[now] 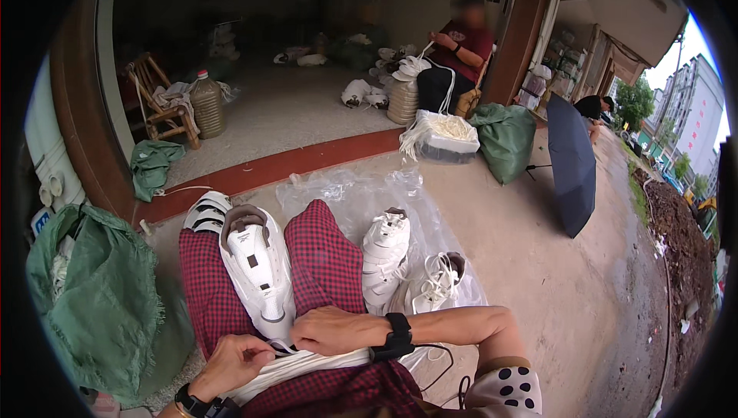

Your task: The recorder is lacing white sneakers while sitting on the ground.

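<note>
White sneaker [257,264] sits on the lap between red-checked knees [327,264]. Left hand [238,364] pinched, apparently on a lace [284,347]; right hand [329,331] curled at the shoe's near end, grip hidden, can't tell. Should be light, sole stiffish, upper softer, not fragile. Best hold: midsole sides; lace likely limp.

Shoe [257,272] between knees [327,253], sack [100,303] at left, more shoes [387,253] at right, umbrella [570,168] farther right
</note>
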The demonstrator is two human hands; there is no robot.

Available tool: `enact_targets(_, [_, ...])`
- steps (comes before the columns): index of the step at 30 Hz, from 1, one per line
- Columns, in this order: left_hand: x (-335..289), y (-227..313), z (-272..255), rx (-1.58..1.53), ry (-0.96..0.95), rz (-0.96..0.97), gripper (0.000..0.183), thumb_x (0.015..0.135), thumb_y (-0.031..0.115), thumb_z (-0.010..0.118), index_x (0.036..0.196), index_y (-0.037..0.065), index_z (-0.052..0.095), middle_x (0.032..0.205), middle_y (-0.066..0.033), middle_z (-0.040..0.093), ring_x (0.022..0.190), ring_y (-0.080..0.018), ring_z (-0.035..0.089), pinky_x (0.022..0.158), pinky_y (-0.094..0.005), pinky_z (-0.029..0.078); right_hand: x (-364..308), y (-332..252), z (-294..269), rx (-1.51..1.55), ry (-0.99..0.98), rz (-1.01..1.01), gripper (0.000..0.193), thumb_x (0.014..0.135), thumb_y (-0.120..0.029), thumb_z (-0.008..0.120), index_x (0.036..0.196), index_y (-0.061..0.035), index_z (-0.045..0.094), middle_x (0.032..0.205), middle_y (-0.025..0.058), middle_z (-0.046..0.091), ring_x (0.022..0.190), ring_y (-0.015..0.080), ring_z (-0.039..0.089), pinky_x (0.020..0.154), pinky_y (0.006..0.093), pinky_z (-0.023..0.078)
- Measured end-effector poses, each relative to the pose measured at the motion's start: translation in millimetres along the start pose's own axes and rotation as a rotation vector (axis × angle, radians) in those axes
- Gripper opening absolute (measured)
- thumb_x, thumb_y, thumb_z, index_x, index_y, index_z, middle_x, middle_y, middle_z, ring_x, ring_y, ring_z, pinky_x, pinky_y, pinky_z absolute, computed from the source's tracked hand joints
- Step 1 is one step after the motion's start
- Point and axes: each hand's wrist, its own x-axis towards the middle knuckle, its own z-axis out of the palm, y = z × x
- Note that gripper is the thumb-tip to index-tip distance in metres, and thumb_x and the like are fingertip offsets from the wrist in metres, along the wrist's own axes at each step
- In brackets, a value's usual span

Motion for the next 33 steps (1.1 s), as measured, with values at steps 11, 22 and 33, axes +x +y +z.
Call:
enact_targets(11, [6.5, 55.9, -8.4, -0.340, 0.058, 0.139, 0.039, 0.106, 0.028, 0.046, 0.102, 0.000, 0.073, 0.069, 0.0026, 0.059, 0.062, -0.0063, 0.051, 0.057, -0.0235, 0.040, 11.4, -52.3, -59.7, 0.421, 0.285, 0.074, 0.012, 0.098, -0.010, 0.056, 0.100, 0.0012, 0.058, 0.071, 0.0114, 0.064, 0.058, 0.0195, 0.058, 0.054, 0.0354, 0.044])
enact_targets(22, [-43.0, 71.6, -63.8, -0.848, 0.111, 0.303, 0.044, 0.098, 0.032, 0.061, 0.071, -0.002, 0.054, 0.057, -0.0035, 0.050, 0.049, -0.0090, 0.041, 0.046, -0.0262, 0.031, -41.0, -15.5, -107.1, 0.429, 0.420, 0.257, 0.019, 0.095, -0.019, 0.068, 0.095, -0.0001, 0.070, 0.082, 0.0003, 0.069, 0.078, 0.0059, 0.058, 0.073, 0.0264, 0.049])
enact_targets(33, [-85.6, 55.3, -86.4, -0.394, 0.300, 0.306, 0.045, 0.089, 0.036, 0.072, 0.070, -0.004, 0.066, 0.069, -0.0134, 0.065, 0.057, -0.0158, 0.062, 0.054, -0.0260, 0.048, -78.8, 4.2, -95.6, 0.622, 0.183, 0.358, 0.025, 0.096, -0.024, 0.067, 0.097, -0.0001, 0.071, 0.081, -0.0020, 0.066, 0.079, 0.0048, 0.056, 0.075, 0.0261, 0.048])
